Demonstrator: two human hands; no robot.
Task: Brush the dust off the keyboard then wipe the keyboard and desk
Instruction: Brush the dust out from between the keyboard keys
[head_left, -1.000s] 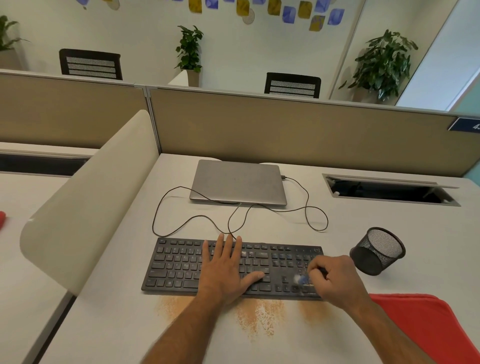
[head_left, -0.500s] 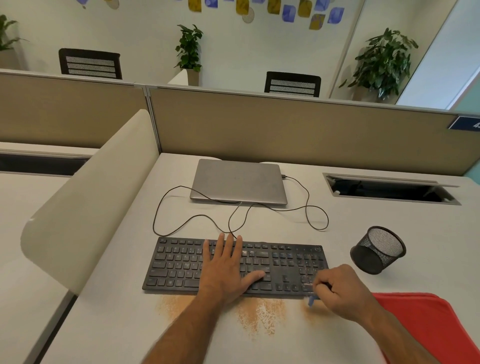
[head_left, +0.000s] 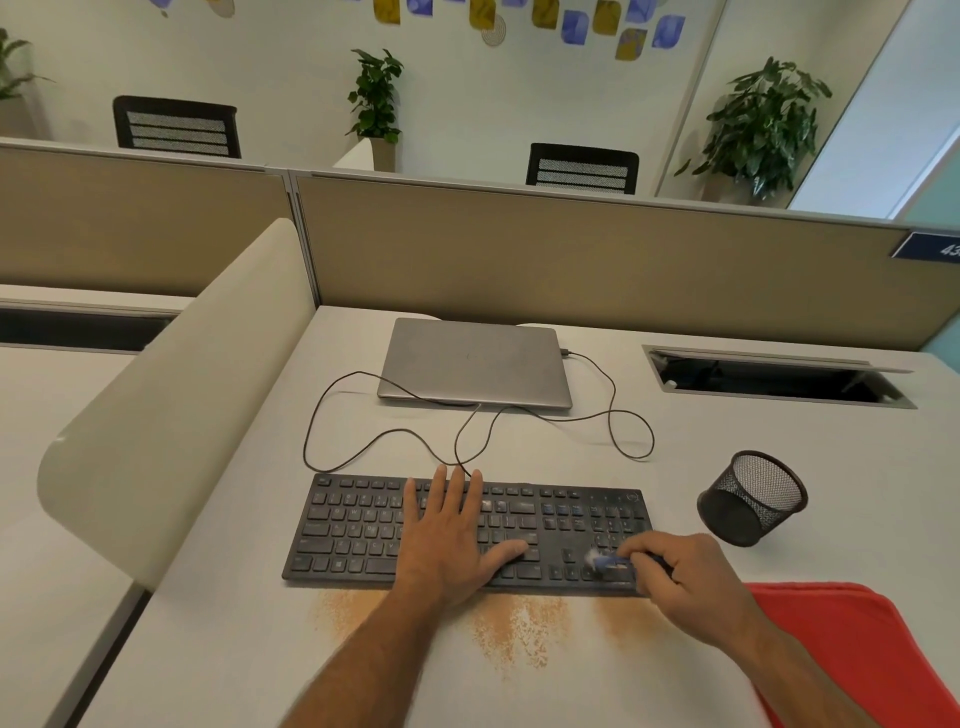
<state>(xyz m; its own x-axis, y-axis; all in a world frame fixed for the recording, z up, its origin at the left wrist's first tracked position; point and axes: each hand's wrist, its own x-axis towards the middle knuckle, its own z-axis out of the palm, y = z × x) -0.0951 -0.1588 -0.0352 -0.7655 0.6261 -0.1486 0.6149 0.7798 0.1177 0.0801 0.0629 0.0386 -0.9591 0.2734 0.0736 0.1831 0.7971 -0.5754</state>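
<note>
While right hand (head_left: 691, 582) pinches small blue brush (head_left: 605, 561) over numpad of black keyboard (head_left: 363, 535), left hand (head_left: 452, 540) lies flat, pinning mid keys. Brushing step, probably near done. Next: sweep remaining keys toward front edge. Orange dust (head_left: 514, 629) piled on counter (head_left: 208, 649); red cloth (head_left: 852, 634) by right forearm; mesh cup (head_left: 753, 499), cable (head_left: 363, 441), closed laptop (head_left: 472, 364) behind, clear of strokes.

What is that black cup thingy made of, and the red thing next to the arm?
The black cup looks like metal wire mesh: you can see through its tiny holes. The red thing seems to be soft cloth, matte with a rounded, folded edge, though that is less sure from here.
</note>
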